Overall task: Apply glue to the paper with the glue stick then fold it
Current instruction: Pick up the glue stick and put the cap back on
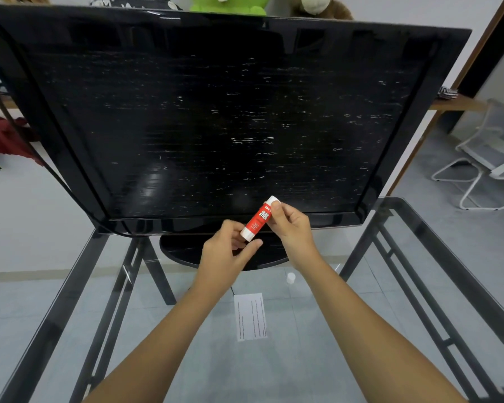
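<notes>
A red glue stick (pixel 258 219) with white ends is held up in the air in front of the television, tilted with its upper end to the right. My left hand (pixel 227 251) pinches its lower white end. My right hand (pixel 288 225) grips its upper part, fingers around the top. A small white paper slip (pixel 250 317) with printed lines lies flat on the glass table (pixel 317 359), below and between my hands. A small white cap (pixel 291 277) stands on the glass to the right of the slip, apart from it.
A large black television (pixel 216 120) on a black oval stand (pixel 184 251) fills the back of the table. Black metal table frame bars (pixel 413 301) run down both sides. A white chair (pixel 483 158) stands on the floor at right.
</notes>
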Action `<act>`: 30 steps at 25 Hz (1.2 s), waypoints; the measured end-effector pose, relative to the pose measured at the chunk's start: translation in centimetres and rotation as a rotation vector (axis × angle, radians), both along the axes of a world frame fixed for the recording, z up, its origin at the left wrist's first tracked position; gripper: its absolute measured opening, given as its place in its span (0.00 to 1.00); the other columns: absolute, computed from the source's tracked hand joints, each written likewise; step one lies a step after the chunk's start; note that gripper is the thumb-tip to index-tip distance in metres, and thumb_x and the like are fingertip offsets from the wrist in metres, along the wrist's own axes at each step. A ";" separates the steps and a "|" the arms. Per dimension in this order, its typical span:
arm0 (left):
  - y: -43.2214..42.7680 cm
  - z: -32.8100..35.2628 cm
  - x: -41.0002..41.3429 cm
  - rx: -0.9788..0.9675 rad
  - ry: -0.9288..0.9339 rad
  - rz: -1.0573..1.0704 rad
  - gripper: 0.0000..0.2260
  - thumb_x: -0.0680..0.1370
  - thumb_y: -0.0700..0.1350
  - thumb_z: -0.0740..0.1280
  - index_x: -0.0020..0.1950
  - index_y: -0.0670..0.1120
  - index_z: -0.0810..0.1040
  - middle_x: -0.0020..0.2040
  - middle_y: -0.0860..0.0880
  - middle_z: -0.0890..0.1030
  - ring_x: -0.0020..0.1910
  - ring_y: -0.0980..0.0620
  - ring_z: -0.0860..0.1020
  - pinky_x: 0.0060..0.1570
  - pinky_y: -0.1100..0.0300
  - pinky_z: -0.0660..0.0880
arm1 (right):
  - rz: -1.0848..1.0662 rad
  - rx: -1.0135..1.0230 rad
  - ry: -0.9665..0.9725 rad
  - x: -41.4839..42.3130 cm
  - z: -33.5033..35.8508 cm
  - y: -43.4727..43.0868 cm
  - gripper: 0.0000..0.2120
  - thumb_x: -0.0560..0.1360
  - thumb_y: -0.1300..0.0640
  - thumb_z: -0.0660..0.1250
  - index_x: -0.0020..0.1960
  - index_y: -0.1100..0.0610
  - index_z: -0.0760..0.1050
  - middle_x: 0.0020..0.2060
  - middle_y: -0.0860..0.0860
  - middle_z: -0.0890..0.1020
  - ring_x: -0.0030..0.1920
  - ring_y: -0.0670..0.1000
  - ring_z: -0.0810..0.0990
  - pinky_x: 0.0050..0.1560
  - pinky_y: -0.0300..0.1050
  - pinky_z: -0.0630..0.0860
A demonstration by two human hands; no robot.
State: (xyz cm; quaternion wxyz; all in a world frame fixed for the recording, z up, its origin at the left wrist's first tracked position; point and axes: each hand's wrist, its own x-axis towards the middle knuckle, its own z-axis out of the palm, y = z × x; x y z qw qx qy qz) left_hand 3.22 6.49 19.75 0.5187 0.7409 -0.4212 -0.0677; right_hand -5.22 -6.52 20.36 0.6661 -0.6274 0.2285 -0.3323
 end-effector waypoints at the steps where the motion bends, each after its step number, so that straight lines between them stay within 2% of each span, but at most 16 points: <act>1: 0.1 -0.4 0.1 0.011 -0.105 0.005 0.12 0.73 0.52 0.69 0.52 0.49 0.72 0.42 0.57 0.77 0.38 0.64 0.76 0.36 0.75 0.72 | -0.001 -0.002 0.011 0.0 0.0 0.1 0.11 0.76 0.49 0.62 0.52 0.54 0.77 0.44 0.48 0.82 0.50 0.45 0.81 0.48 0.33 0.76; 5: 0.3 -1.0 0.4 0.026 -0.136 -0.035 0.11 0.75 0.53 0.64 0.51 0.46 0.74 0.39 0.56 0.77 0.36 0.63 0.77 0.35 0.75 0.72 | 0.009 0.000 0.029 -0.1 -0.3 0.2 0.11 0.76 0.48 0.62 0.50 0.53 0.78 0.44 0.49 0.82 0.49 0.43 0.81 0.47 0.32 0.77; 8: 0.4 -0.3 0.4 0.048 -0.007 -0.155 0.15 0.74 0.60 0.57 0.47 0.51 0.74 0.35 0.55 0.79 0.33 0.61 0.78 0.33 0.73 0.72 | 0.006 0.004 0.040 -0.2 -0.4 0.1 0.16 0.74 0.45 0.62 0.52 0.55 0.78 0.44 0.49 0.82 0.49 0.45 0.81 0.50 0.35 0.78; 11: 0.5 0.1 0.3 0.100 0.068 -0.225 0.14 0.74 0.61 0.54 0.45 0.54 0.73 0.34 0.53 0.79 0.32 0.60 0.77 0.33 0.70 0.72 | 0.020 0.001 0.033 -0.3 -0.3 0.1 0.13 0.73 0.44 0.62 0.49 0.52 0.78 0.41 0.47 0.82 0.48 0.44 0.82 0.48 0.35 0.78; 13: 0.3 0.1 0.3 0.126 0.023 -0.198 0.16 0.74 0.60 0.56 0.50 0.52 0.74 0.38 0.55 0.79 0.35 0.61 0.78 0.36 0.68 0.72 | 0.015 -0.003 0.028 -0.4 -0.3 0.0 0.15 0.72 0.43 0.62 0.50 0.52 0.78 0.43 0.48 0.82 0.48 0.43 0.81 0.48 0.34 0.77; 16: 0.1 -0.2 0.0 0.070 -0.053 -0.067 0.22 0.73 0.54 0.67 0.63 0.47 0.71 0.48 0.57 0.77 0.45 0.62 0.77 0.43 0.72 0.70 | -0.010 -0.013 0.012 -0.5 -0.5 -0.2 0.14 0.75 0.47 0.62 0.53 0.56 0.77 0.45 0.50 0.82 0.50 0.45 0.81 0.47 0.33 0.77; 17: 0.0 -0.4 -0.2 0.040 -0.115 -0.021 0.23 0.72 0.52 0.70 0.63 0.45 0.71 0.49 0.55 0.78 0.46 0.60 0.77 0.44 0.73 0.70 | -0.017 -0.015 0.014 -0.4 -0.6 -0.2 0.12 0.76 0.49 0.62 0.52 0.55 0.77 0.44 0.50 0.82 0.50 0.45 0.82 0.46 0.32 0.76; 20: -0.3 -1.1 -0.7 -0.021 -0.269 0.054 0.16 0.72 0.47 0.71 0.57 0.40 0.76 0.47 0.47 0.82 0.44 0.53 0.80 0.42 0.72 0.70 | -0.027 -0.045 0.029 -0.4 -1.0 -0.1 0.08 0.76 0.49 0.62 0.49 0.51 0.78 0.43 0.48 0.82 0.49 0.43 0.82 0.44 0.31 0.76; 23: -0.4 -1.7 -0.8 -0.046 -0.236 0.073 0.14 0.73 0.45 0.70 0.54 0.40 0.77 0.45 0.46 0.83 0.42 0.58 0.78 0.40 0.74 0.70 | 0.026 -0.103 0.060 -0.9 -1.7 -0.6 0.09 0.74 0.46 0.62 0.49 0.48 0.78 0.44 0.46 0.83 0.51 0.43 0.81 0.48 0.33 0.76; 27: -0.2 -2.5 -0.7 -0.047 -0.154 0.095 0.13 0.73 0.46 0.70 0.54 0.42 0.77 0.44 0.48 0.82 0.39 0.63 0.76 0.37 0.78 0.71 | 0.054 -0.159 0.147 -1.2 -3.2 -1.5 0.20 0.73 0.41 0.62 0.61 0.49 0.74 0.55 0.45 0.81 0.58 0.43 0.78 0.58 0.38 0.74; 30: 0.0 -3.8 -0.6 -0.016 -0.106 0.106 0.14 0.74 0.48 0.69 0.55 0.43 0.76 0.46 0.51 0.81 0.40 0.63 0.77 0.38 0.79 0.70 | -0.031 -0.173 0.254 -1.8 -6.1 -2.0 0.21 0.75 0.46 0.64 0.65 0.52 0.71 0.56 0.43 0.79 0.59 0.43 0.77 0.55 0.32 0.73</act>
